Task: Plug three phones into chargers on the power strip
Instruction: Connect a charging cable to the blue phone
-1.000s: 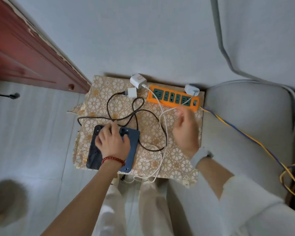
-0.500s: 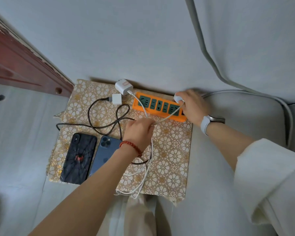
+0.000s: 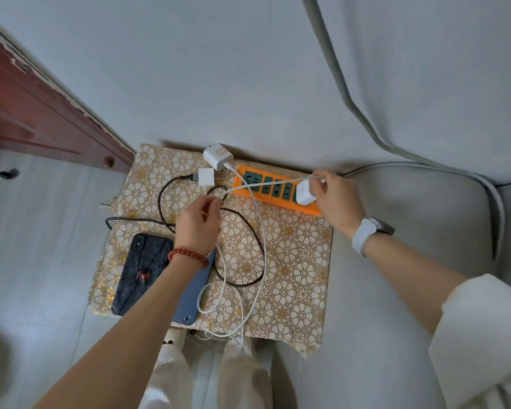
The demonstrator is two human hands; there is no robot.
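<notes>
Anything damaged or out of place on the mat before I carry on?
Yes. The black phone shows a crack-like web of lines across its back; real damage or a printed case, I cannot tell. Two white chargers lie unplugged left of the power strip, and the cables cross in loose loops.

Left hand (image 3: 199, 221) reaches forward, fingers pinched shut, bead bracelet on wrist. Right hand (image 3: 335, 199) extends further, fingers curled in grip, watch on wrist.
</notes>
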